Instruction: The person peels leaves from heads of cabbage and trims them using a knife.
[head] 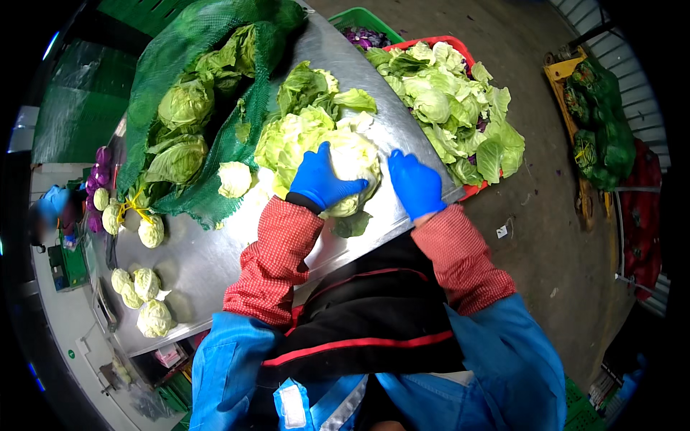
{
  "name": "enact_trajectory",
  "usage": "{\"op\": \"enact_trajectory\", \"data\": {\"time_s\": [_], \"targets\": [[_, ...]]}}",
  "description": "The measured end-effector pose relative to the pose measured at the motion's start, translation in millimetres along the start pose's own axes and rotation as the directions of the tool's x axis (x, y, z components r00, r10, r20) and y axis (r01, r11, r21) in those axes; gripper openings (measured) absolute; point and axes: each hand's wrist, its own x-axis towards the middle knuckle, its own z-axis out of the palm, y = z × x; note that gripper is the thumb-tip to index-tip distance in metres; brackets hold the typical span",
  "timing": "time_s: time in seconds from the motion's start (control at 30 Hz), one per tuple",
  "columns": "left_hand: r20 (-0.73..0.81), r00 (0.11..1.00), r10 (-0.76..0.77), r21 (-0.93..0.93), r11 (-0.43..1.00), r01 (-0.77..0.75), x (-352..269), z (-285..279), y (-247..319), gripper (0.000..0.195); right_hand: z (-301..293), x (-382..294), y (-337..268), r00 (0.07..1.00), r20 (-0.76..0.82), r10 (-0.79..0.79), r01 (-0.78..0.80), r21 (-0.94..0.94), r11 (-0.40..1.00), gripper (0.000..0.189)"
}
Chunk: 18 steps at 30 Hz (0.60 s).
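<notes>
My left hand (322, 180), in a blue glove, rests with spread fingers on a pale green cabbage (353, 159) near the table's front edge. Just right of that cabbage is my right hand (414, 183), also gloved in blue, with its fingers curled; whether it holds anything cannot be told. Loose cabbage leaves (307, 126) lie behind and left of the cabbage. One darker leaf (351, 224) lies in front of it. A small trimmed cabbage (234, 179) sits to the left, beside a green mesh sack (221, 156) holding several leafy cabbages (186, 105).
At the right corner of the metal table (202, 253) stands a red crate (468, 191) heaped with leaves. A green crate (372, 16) stands behind it. Trimmed cabbages (154, 318) and red cabbages (99, 175) lie at left. A person (54, 207) is at far left.
</notes>
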Motion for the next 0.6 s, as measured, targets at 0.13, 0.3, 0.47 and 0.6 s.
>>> {"op": "enact_trajectory", "data": {"time_s": [0.13, 0.3, 0.47, 0.6], "targets": [[-0.018, 1.000, 0.022, 0.059, 0.998, -0.021, -8.8, 2.3, 1.9, 0.110, -9.1, 18.3, -9.7, 0.998, 0.058, 0.028, -0.047, 0.342, 0.938, 0.034], [-0.091, 0.989, 0.115, -0.025, 0.993, -0.118, -29.1, 8.5, -5.9, 0.106, 12.2, 44.9, -21.8, 0.964, 0.261, 0.056, -0.183, 0.492, 0.851, 0.041], [-0.217, 0.953, 0.209, -0.305, 0.913, -0.270, -61.7, 13.6, -51.6, 0.105, 36.5, 55.1, 1.6, 0.881, 0.436, 0.185, -0.361, 0.366, 0.858, 0.034], [-0.166, 0.986, -0.014, -0.704, 0.702, -0.109, -95.3, 17.4, -74.0, 0.113, 43.7, 36.3, -7.8, 0.929, 0.304, 0.210, -0.328, 0.420, 0.846, 0.034]]}}
